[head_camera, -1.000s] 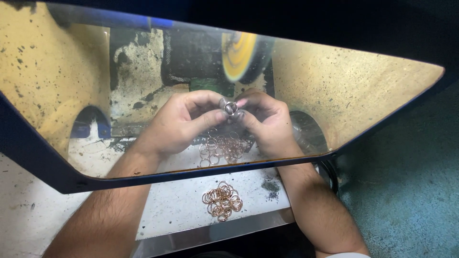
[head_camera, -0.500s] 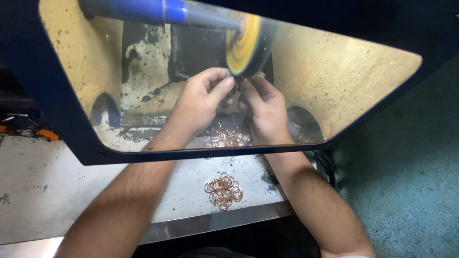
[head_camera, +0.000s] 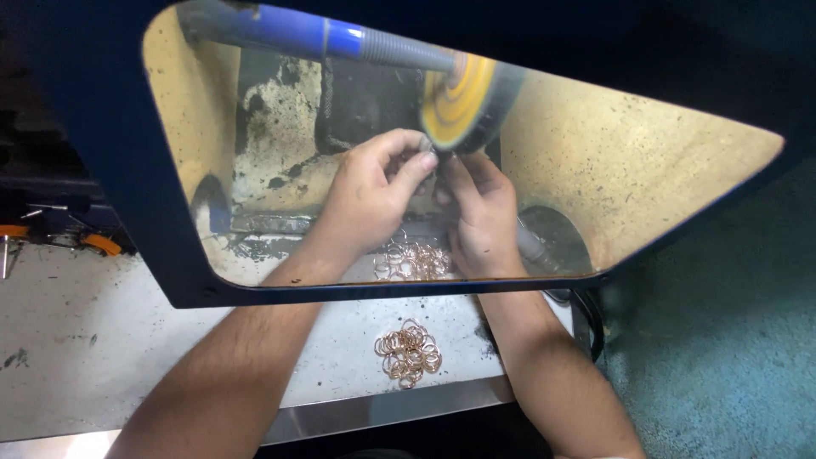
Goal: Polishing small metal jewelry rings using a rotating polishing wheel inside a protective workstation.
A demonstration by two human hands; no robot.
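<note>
Small metal piece (head_camera: 435, 163), maybe a ring, sits pinched between the fingertips of both my hands, right at the lower edge of the yellow buffing wheel (head_camera: 457, 100); it is too small and too covered for me to tell its exact shape. I see my left hand (head_camera: 374, 197) closed on it from the left side, the thumb and forefinger pressed together at the piece. My right hand (head_camera: 483, 212) grips it from the other side, fingers curled tight, touching the left fingertips. Just above the grip, the wheel sits on a spindle with a blue shaft (head_camera: 314, 36) going off to the left. Below the grip, behind the clear shield (head_camera: 663, 170), lies a pile of copper rings (head_camera: 415, 259). Nearer to me, between my forearms, a second heap of rings (head_camera: 408, 353) rests on the stained bench (head_camera: 76, 340).
</note>
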